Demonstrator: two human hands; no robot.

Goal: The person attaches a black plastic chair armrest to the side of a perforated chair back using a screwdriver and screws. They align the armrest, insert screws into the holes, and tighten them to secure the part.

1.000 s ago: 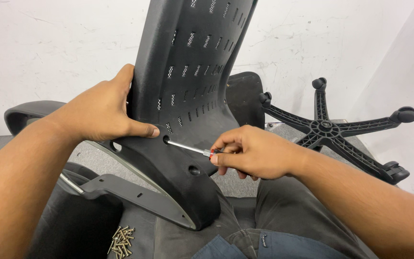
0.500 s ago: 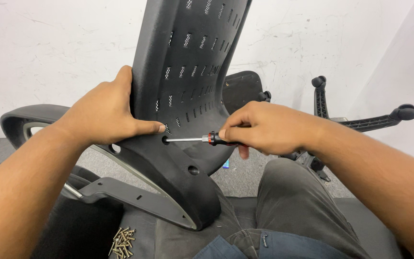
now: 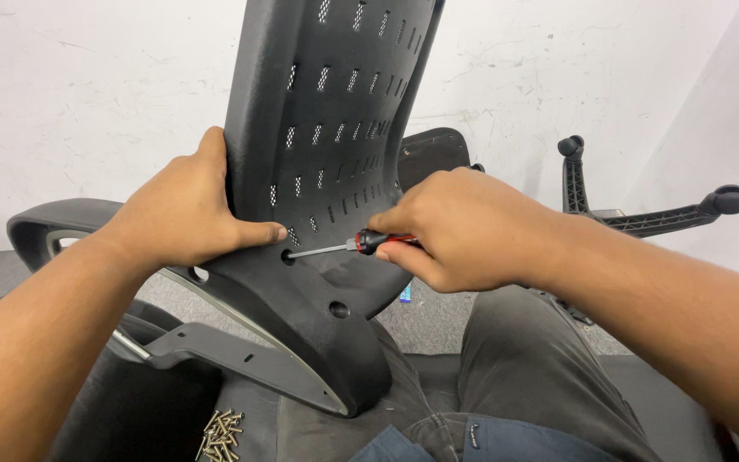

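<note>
A person's view looking down at their own two bare hands working on a black plastic chair backrest (image 3: 327, 128), which stands nearly upright in the middle of the scene, its slotted panel rising out of the top edge. The left hand (image 3: 186, 210) wraps around the backrest's left edge, fingers closed on it and thumb lying across the front, just beside a round screw hole (image 3: 288, 256). The right hand (image 3: 464, 227) is clenched around a screwdriver (image 3: 361, 245) with a red and black handle, whose metal shaft points left with its tip in that hole. A second hole (image 3: 339, 309) sits lower on the backrest's curved base. A grey armrest bracket (image 3: 215, 346) juts out near left. A small pile of brass screws (image 3: 222, 434) lies near, at the bottom. A black wheeled chair base (image 3: 643, 214) rests far right by the white wall
</note>
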